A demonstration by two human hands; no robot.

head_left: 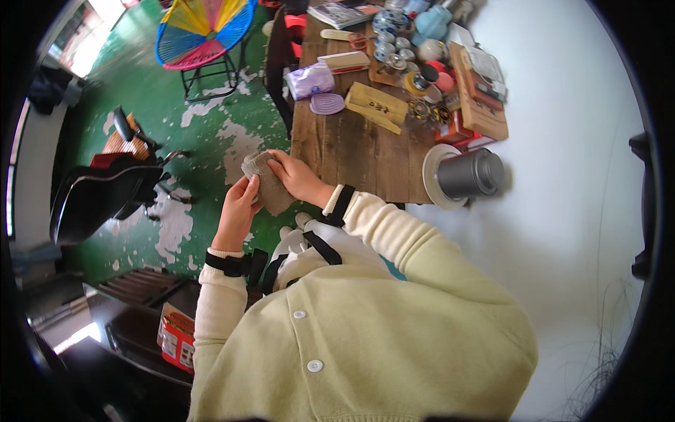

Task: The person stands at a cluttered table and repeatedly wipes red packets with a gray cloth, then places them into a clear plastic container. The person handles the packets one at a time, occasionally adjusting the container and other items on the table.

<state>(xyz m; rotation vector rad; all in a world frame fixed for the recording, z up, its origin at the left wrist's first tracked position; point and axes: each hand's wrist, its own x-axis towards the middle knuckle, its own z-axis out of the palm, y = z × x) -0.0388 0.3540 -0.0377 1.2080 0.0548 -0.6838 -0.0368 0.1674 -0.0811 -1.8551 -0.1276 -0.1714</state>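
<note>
A grey-brown cloth (273,193), bunched at its top and hanging down in a loose point, is held in front of me beside the table's near left corner. My left hand (238,209) grips its left side, the thumb pressed against the fabric. From the right, my right hand (301,178) closes on the upper part, with the thumb across the front. Both sets of fingers are partly hidden behind the cloth. Nearest to the right hand is the wooden table (344,155).
On the table lie a yellow paper envelope (376,105), a purple coaster (328,104), a tissue pack (310,81) and teaware (391,42). A dark grey canister (470,174) stands at its right edge. Left are a black office chair (105,190) and a colourful woven chair (204,35).
</note>
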